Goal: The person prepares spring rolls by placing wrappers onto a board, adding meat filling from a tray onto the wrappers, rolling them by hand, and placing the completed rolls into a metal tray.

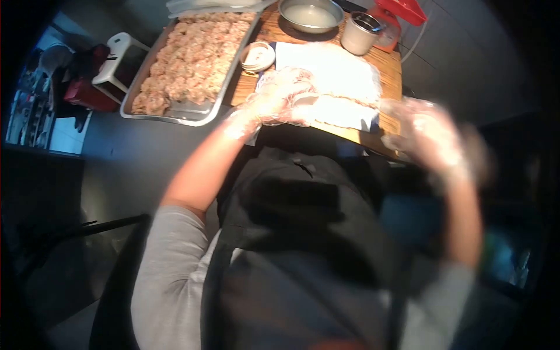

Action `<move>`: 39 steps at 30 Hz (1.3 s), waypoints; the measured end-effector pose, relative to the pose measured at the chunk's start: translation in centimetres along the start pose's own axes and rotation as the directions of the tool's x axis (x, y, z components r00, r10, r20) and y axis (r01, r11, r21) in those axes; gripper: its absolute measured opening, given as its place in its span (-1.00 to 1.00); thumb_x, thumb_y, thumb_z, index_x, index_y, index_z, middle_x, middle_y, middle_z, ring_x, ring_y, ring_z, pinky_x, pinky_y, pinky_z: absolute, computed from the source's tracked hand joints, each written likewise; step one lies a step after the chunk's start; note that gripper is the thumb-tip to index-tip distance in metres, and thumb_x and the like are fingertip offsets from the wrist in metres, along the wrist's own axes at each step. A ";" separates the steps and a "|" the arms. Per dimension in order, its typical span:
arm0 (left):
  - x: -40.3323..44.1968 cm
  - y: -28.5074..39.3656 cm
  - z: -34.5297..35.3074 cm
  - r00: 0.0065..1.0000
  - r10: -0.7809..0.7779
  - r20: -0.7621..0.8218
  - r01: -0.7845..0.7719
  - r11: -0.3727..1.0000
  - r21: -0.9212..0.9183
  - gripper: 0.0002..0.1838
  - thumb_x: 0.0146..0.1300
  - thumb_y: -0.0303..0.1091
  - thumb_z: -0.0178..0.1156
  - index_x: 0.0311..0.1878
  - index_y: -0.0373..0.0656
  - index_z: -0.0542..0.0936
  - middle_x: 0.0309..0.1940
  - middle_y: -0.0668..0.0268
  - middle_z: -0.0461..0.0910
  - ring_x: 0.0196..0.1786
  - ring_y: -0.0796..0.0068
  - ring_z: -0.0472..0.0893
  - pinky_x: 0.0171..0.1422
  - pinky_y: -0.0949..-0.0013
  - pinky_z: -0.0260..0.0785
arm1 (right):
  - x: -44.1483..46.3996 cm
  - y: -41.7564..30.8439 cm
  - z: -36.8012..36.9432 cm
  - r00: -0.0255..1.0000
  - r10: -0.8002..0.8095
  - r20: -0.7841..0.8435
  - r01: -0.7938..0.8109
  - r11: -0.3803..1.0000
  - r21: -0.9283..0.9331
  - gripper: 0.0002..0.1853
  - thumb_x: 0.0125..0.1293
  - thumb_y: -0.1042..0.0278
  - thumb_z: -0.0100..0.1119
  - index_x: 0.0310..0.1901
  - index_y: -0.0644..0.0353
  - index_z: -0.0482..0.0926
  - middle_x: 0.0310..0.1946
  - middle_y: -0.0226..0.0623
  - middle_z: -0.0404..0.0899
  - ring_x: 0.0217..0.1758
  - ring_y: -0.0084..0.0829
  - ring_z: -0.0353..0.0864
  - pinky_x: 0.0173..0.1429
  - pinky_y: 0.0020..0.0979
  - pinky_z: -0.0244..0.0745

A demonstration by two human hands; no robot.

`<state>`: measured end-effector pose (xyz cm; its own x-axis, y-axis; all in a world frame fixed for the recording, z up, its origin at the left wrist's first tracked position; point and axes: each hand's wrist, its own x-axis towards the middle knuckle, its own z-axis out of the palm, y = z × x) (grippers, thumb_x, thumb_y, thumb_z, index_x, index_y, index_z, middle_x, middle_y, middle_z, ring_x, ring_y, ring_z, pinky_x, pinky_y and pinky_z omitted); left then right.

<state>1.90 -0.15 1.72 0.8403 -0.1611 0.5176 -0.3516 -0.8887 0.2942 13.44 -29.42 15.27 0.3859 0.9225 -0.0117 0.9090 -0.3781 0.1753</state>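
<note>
A thin white sheet [326,67] lies on a wooden board, with a narrow brownish strip running across its near part. My left hand [286,96], in a clear plastic glove, is at the sheet's left side, its fingers curled at the edge. Glare washes out the fingertips there. Off the sheet's right end is my right hand [429,131], gloved too and blurred by motion. Its fingers and thumb are spread apart, and nothing shows between them. A metal tray [201,121] of pinkish minced filling [195,58] stands left of the board.
On the wooden board [388,123] stand a metal bowl of cloudy liquid [306,16], a pale cup [357,38] and a small round container [258,56]. A red scale [392,26] is at the back right. White [119,52] and red stools are at the left.
</note>
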 end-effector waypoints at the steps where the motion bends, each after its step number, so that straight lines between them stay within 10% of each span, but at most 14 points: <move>1: 0.0 0.6 0.3 1.000 0.003 -0.009 -0.003 1.000 0.026 -0.45 -0.20 -0.19 0.56 -0.03 0.01 0.68 0.06 0.21 0.60 0.19 0.08 0.53 0.23 0.11 0.42 | 0.7 -0.7 1.6 0.999 0.034 0.031 -0.037 0.996 0.086 -0.43 0.06 0.11 0.46 0.12 0.09 0.59 0.07 -0.12 0.59 0.22 -0.14 0.52 0.34 -0.18 0.37; 4: 0.5 1.4 1.0 0.997 -0.023 0.074 0.019 0.998 0.064 -0.60 -0.12 -0.25 0.51 -0.11 0.02 0.71 0.06 0.22 0.60 0.15 0.06 0.54 0.15 0.10 0.45 | 2.3 -1.9 8.2 0.988 0.081 -0.131 -0.043 0.961 0.272 -0.36 -0.03 -0.04 0.48 0.09 0.07 0.61 0.13 -0.15 0.55 0.23 -0.11 0.50 0.33 -0.13 0.37; 8: 1.5 -0.1 3.9 0.963 -0.032 -0.269 0.061 0.993 0.102 -0.75 0.10 -0.18 0.40 -0.22 -0.10 0.69 -0.13 0.23 0.65 -0.06 0.17 0.63 0.03 0.14 0.51 | 4.3 -4.3 10.9 0.912 0.142 -0.384 -0.004 0.941 0.338 -0.43 0.03 0.13 0.46 0.10 0.10 0.59 0.05 -0.04 0.58 0.10 -0.08 0.56 0.22 -0.11 0.44; 12: 1.6 -2.4 4.9 0.977 -0.215 -0.018 0.212 0.973 -0.095 -0.67 0.28 -0.10 0.22 -0.03 -0.11 0.64 -0.09 0.16 0.64 0.00 0.22 0.60 0.12 0.17 0.44 | 7.9 -1.7 13.6 0.856 0.203 -0.475 0.028 0.900 0.434 -0.53 0.13 0.21 0.40 0.09 0.15 0.58 -0.11 -0.08 0.64 -0.02 -0.16 0.62 0.10 -0.19 0.50; 20: 3.2 0.3 0.7 0.789 -0.471 0.394 0.549 0.829 -0.107 -0.71 0.22 -0.15 0.26 -0.13 -0.16 0.62 -0.27 0.19 0.64 -0.24 0.34 0.60 -0.15 0.27 0.48 | 8.7 -0.2 16.0 0.879 0.281 -0.385 0.035 0.767 0.641 -0.71 0.26 0.39 0.31 -0.02 0.31 0.56 -0.27 -0.25 0.64 -0.18 -0.45 0.60 -0.08 -0.39 0.52; 27: 1.2 -3.4 4.6 0.916 -0.376 0.142 0.402 0.873 -0.276 -0.73 0.28 -0.17 0.24 -0.13 -0.18 0.58 -0.42 0.25 0.59 -0.35 0.42 0.58 -0.28 0.35 0.45 | 9.3 0.1 16.8 0.903 0.373 -0.211 0.052 0.393 0.918 -0.78 0.31 0.35 0.27 -0.11 0.29 0.57 -0.33 -0.32 0.54 -0.20 -0.49 0.58 -0.12 -0.45 0.56; 32: 5.5 -3.5 1.6 0.829 -0.540 0.147 0.539 0.841 0.046 -0.82 0.34 -0.28 0.15 -0.15 -0.19 0.58 -0.33 0.20 0.61 -0.24 0.43 0.61 -0.18 0.31 0.50 | 11.7 1.8 15.4 0.873 0.459 -0.162 -0.231 0.684 0.692 -0.70 0.20 0.20 0.34 -0.13 0.20 0.60 -0.30 -0.28 0.57 -0.20 -0.38 0.60 -0.09 -0.33 0.56; 39: 7.1 -6.5 3.8 0.994 -0.107 0.003 0.107 0.992 -0.065 -0.75 0.40 -0.18 0.05 -0.18 -0.15 0.60 -0.32 0.18 0.68 -0.30 0.44 0.64 -0.27 0.36 0.48 | 11.9 -3.0 12.1 0.865 0.034 -0.501 0.166 0.923 0.348 -0.77 -0.02 0.17 0.34 -0.34 0.08 0.66 -0.34 -0.25 0.63 -0.14 -0.15 0.60 -0.05 -0.17 0.49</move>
<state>11.74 2.88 0.47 0.8743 -0.0667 0.4807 -0.2861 -0.8710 0.3994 17.15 -18.29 2.73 0.2855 0.8242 0.4890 0.9575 -0.2234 -0.1824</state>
